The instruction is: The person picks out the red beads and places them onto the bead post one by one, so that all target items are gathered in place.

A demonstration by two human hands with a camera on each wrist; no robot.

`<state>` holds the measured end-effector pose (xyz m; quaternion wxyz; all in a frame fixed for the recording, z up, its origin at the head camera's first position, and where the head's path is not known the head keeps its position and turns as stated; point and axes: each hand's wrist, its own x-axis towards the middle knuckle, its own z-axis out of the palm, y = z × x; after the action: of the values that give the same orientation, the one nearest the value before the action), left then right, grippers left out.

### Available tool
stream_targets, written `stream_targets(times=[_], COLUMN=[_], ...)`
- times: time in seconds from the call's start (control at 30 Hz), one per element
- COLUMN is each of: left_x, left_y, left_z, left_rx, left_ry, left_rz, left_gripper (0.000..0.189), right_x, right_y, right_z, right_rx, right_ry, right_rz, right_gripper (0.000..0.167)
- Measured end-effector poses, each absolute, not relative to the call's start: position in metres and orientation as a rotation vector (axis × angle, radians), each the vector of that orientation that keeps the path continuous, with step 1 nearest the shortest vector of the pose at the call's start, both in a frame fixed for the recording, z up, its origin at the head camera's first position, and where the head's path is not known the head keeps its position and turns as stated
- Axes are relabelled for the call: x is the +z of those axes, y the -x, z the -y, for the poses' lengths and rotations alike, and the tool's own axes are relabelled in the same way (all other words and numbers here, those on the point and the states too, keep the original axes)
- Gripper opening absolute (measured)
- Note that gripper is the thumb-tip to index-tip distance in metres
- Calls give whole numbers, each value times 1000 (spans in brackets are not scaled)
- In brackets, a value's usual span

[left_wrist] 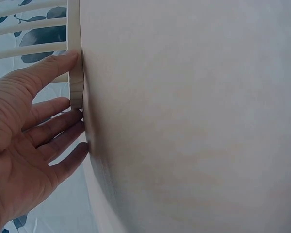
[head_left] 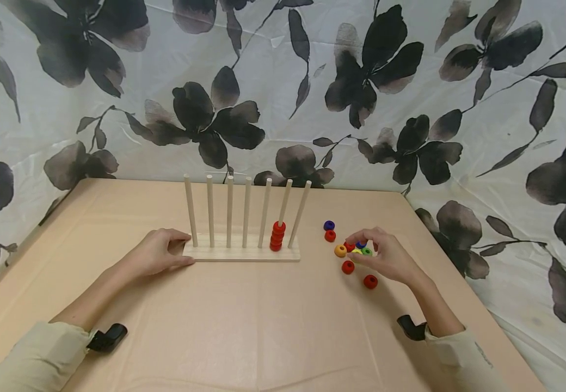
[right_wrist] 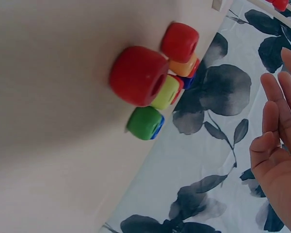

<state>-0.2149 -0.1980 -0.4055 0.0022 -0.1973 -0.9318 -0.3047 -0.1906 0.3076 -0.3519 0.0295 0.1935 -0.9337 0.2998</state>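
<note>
A wooden bead stand (head_left: 244, 255) with a row of several upright pegs is at the middle of the table. A stack of red beads (head_left: 277, 237) sits on its second peg from the right. My left hand (head_left: 161, 251) holds the left end of the base between thumb and fingers; the left wrist view shows the thumb (left_wrist: 70, 56) against the base's edge. Over the loose beads on the right hovers my right hand (head_left: 383, 256), thumb and fingers spread apart. Near its fingertips lie an orange bead (head_left: 340, 251), a green bead (head_left: 367, 251), and red, yellow and blue ones.
Closest to the front lie a red bead (head_left: 370, 281) and another red bead (head_left: 348, 267). A blue bead (head_left: 329, 225) sits behind a red bead (head_left: 330, 236), left of the cluster. Flowered cloth (head_left: 283, 81) hangs behind the table (head_left: 263, 326) and borders its right edge.
</note>
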Motion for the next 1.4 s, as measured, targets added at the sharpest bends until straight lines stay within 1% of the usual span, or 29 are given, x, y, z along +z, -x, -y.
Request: stream_targets(times=[0.17,0.4,0.57,0.8,1.4], left_x=[-405,-406,-406,-406,-406], left_y=[215,216,216,216,215], left_z=[198,198,197,197,197], left_rx=[-950,-948,-955,-954,-965], left_ry=[621,619,615,613,600], left_rz=[2925,2922,2926,2924,2923], left_gripper=[62,61,62,61,61], right_x=[-357,-365,-369,-377,-390], right_y=[190,190,191,194,204], right_z=[-312,-317,-321,-325,-325], right_rx=[949,948,984,1019,1008], right_ry=[-577,-622,-589,-549,-542], right_rz=[2926,2937,2989,3051,3093], right_gripper=[27,24,25,28,28])
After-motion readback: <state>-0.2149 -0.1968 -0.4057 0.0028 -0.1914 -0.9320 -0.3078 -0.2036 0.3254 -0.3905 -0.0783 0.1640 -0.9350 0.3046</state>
